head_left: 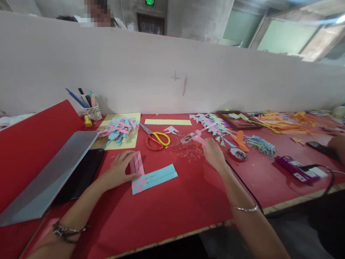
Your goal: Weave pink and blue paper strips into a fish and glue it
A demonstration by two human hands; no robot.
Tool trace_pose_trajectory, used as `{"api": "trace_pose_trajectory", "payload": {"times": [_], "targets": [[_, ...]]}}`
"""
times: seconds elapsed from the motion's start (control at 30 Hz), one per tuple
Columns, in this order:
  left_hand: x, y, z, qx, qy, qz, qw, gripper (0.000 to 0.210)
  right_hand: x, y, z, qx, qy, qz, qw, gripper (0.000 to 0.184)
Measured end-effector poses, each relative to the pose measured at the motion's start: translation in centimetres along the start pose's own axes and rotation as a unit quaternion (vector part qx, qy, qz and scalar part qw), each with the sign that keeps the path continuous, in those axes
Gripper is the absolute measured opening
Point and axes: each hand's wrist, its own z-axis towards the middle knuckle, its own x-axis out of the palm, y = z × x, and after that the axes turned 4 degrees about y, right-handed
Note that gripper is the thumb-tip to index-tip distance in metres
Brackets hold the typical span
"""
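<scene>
A woven paper piece point(139, 183) lies on the red table, its blue strips point(160, 176) pointing right and its pink strips point(137, 164) pointing away from me. My left hand point(122, 169) grips the pink part, thumb near the checkered corner and fingers at the far left edge. My right hand point(214, 153) is closed around the handle of a pink hot glue gun point(198, 137), which has a small light glowing on it. The gun's nozzle points left, over scattered glue threads point(190, 155). Scissors point(156, 138) with red and yellow handles lie between my hands, farther back.
Pink and blue paper strips point(122, 129) are heaped on yellow paper point(132, 144). A pen cup point(93, 112), black tablet point(86, 172) and red folder point(40, 144) stand left. A purple power strip point(295, 169), black cable point(244, 183) and another person's hand point(338, 144) are right.
</scene>
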Motion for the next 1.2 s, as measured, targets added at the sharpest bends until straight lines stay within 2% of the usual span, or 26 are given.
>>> {"api": "trace_pose_trajectory", "payload": {"times": [0.1, 0.2, 0.4, 0.5, 0.67, 0.8, 0.87, 0.93, 0.97, 1.07, 1.13, 1.2], "targets": [[-0.2, 0.0, 0.0, -0.034, -0.016, 0.019, 0.999, 0.067, 0.2, -0.8, 0.6, -0.021, -0.065, 0.022, 0.997, 0.022], [-0.6, -0.2, -0.1, -0.06, 0.008, 0.041, 0.997, 0.068, 0.3, -1.7, 1.8, -0.052, -0.109, 0.042, 0.992, 0.021], [-0.8, -0.9, -0.2, -0.084, -0.003, 0.043, 0.996, 0.068, 0.6, -2.1, 5.3, -0.088, -0.076, 0.054, 0.992, 0.018], [-0.8, -1.1, -0.4, -0.069, -0.012, -0.008, 0.998, 0.069, 1.5, -1.6, 6.0, -0.099, -0.055, 0.064, 0.991, 0.017], [-0.8, -1.3, -0.9, -0.038, -0.006, -0.119, 0.992, 0.073, 2.8, -1.3, 5.3, -0.083, -0.039, 0.083, 0.992, 0.021], [-0.3, -1.8, -1.0, -0.041, -0.03, -0.206, 0.977, 0.07, 2.0, -0.9, 4.7, -0.048, -0.054, 0.089, 0.993, 0.027], [0.0, -2.3, -1.0, -0.032, -0.05, -0.281, 0.958, 0.075, 1.2, 0.1, 4.1, -0.058, -0.071, 0.111, 0.99, 0.028], [0.0, -3.0, -0.9, -0.036, -0.062, -0.38, 0.922, 0.084, 0.5, 1.9, 3.1, -0.13, -0.07, 0.189, 0.971, 0.025], [-0.1, -3.3, -0.9, -0.046, -0.068, -0.432, 0.898, 0.087, 0.2, 2.9, 2.3, -0.182, -0.039, 0.236, 0.954, 0.024], [-0.5, -4.0, -0.9, -0.08, -0.057, -0.548, 0.831, 0.084, 0.1, 6.3, -0.6, -0.279, 0.105, 0.369, 0.88, 0.031], [-0.7, -4.2, -0.9, -0.091, -0.023, -0.59, 0.802, 0.076, 0.3, 8.0, -2.4, -0.311, 0.206, 0.417, 0.829, 0.042], [-0.8, -4.1, -0.9, -0.098, 0.002, -0.614, 0.783, 0.072, 0.4, 9.0, -3.6, -0.325, 0.258, 0.424, 0.805, 0.051]]}}
